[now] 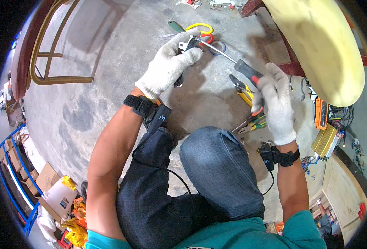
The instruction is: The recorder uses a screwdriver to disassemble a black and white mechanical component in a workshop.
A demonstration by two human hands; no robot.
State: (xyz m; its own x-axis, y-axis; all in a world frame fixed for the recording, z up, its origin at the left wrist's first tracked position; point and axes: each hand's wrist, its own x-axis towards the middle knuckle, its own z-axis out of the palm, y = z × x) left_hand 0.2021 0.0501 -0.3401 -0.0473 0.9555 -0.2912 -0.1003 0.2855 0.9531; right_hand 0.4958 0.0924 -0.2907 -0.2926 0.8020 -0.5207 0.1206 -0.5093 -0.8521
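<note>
My left hand [165,65], in a white knitted glove, grips a black part [183,74] with a metal bracket on its upper end. My right hand [276,101], gloved the same way, has its fingers at the red end of a screwdriver [246,70] with a black handle. The screwdriver's shaft slants up to the left, and its tip meets the bracket end of the part. The thumb of my right hand stands off from the handle and is a little blurred. Most of the black part is hidden by my left palm and fingers.
Beyond my left hand lie yellow-and-red-handled scissors [204,28] and a blue tape roll [218,48]. Yellow-handled pliers [243,93] and green-handled pliers [256,124] rest under my right hand. A cream seat [320,45], an orange meter [321,113] and wires are at the right.
</note>
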